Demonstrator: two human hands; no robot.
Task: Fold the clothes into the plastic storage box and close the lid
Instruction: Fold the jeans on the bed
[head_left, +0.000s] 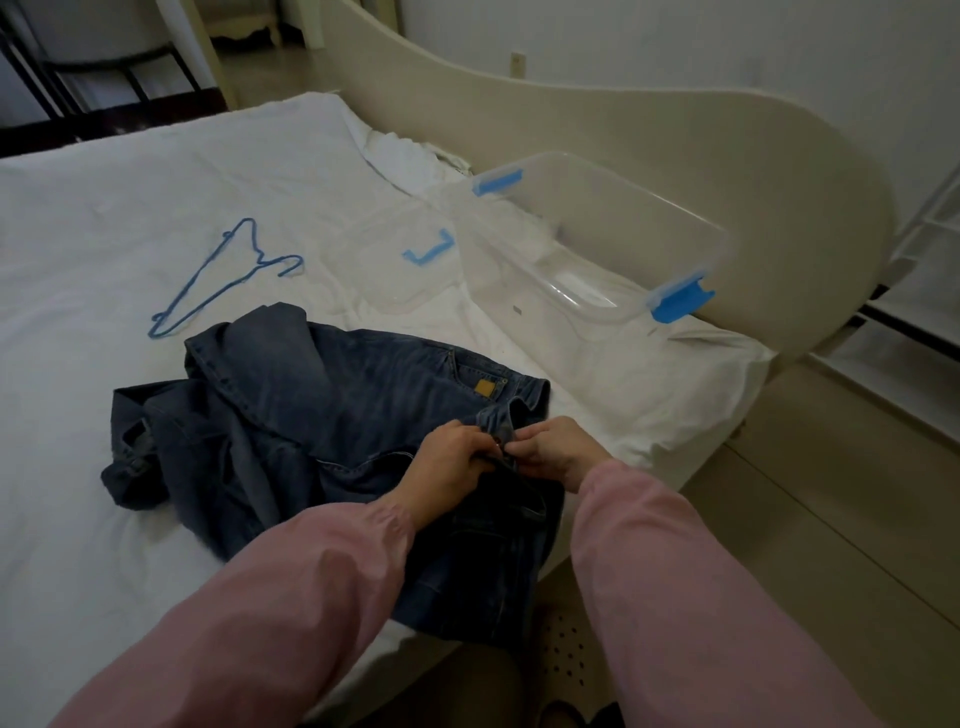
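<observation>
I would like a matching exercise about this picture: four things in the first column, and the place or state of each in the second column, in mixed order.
1. jeans
2. hanger
3. storage box
4. lid

a. flat on the sheet, beside item 3
b. pinched by the left hand and the right hand
c. open, beside the cream board
d. blue, alone on the sheet's left part

Pairs: 1-b, 2-d, 3-c, 4-a
</observation>
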